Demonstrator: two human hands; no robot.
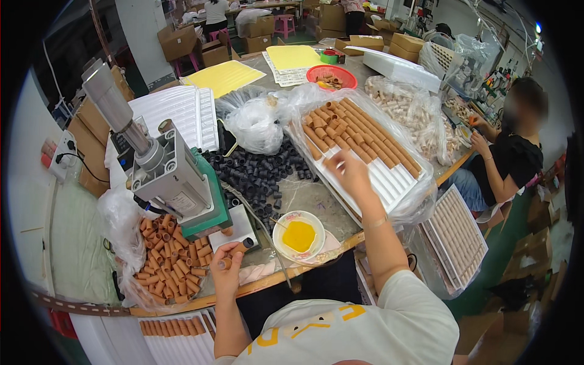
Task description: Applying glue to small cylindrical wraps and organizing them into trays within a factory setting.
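Observation:
My left hand (226, 274), low in front of the press, is closed around short brown tubes. One brown tube with a dark end (244, 245) sticks out past the fingertips, and another brown tube (224, 263) shows lower in the grip. My right hand (353, 175) is over the near left part of a white ribbed tray (389, 185). Its fingers are drawn together; what they hold, if anything, I cannot make out. Rows of brown tubes (374, 131) lie in the tray's grooves, with looser ones at its left. Beneath the press (176, 188) stands a metal block (236, 231) beside a brown tube.
A bowl rim (281, 252) surrounds yellow liquid. Loose brown tubes (167, 267) heap at the left; black fittings (264, 182) spread mid-table. Behind are a red basket (350, 76) and yellow sheets (225, 78). A person (508, 146) sits at the right, near bagged pale pieces (413, 112).

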